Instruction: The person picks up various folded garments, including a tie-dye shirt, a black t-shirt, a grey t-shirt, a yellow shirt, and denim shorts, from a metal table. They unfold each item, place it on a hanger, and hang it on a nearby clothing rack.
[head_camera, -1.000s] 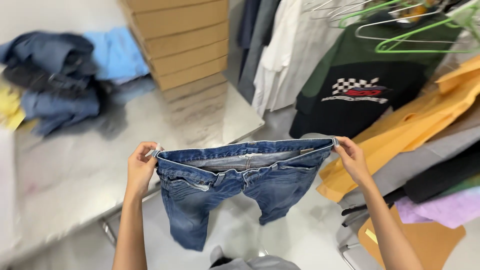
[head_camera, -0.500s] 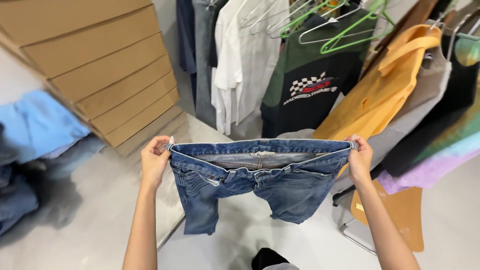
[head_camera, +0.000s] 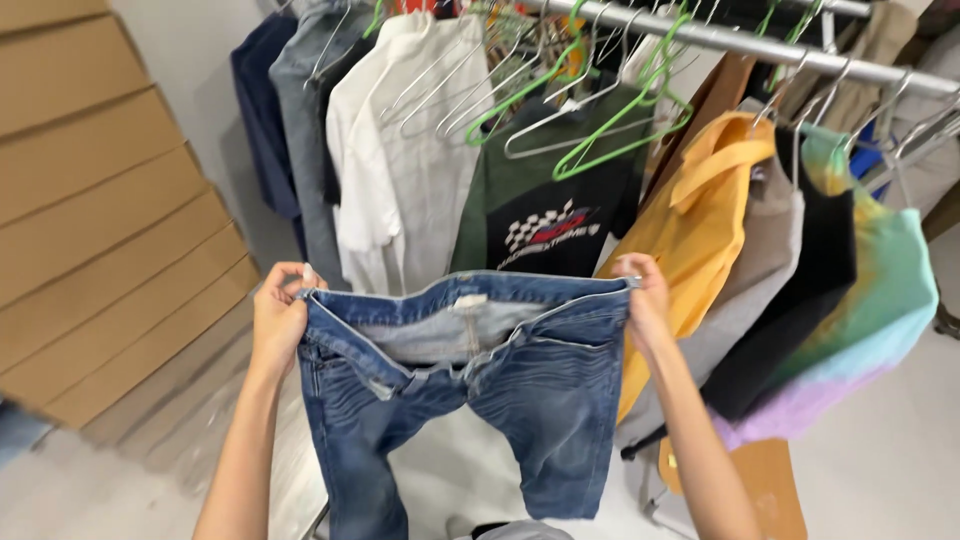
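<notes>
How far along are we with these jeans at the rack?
Done: the jeans are lifted clear and spread open at the waistband. In hand: left hand and right hand each grip one end of the waistband, facing the clothes rail. Left: no hanger is on the jeans yet; empty green hangers hang above.

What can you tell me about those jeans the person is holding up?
The jeans are blue denim, faded in patches, with a paler inside showing at the open waistband. They hang upright in the air, legs dangling, in front of a rack of hung clothes. The left hand grips one end of the waistband, the right hand the other, stretching it wide. Nothing else touches them.
</notes>
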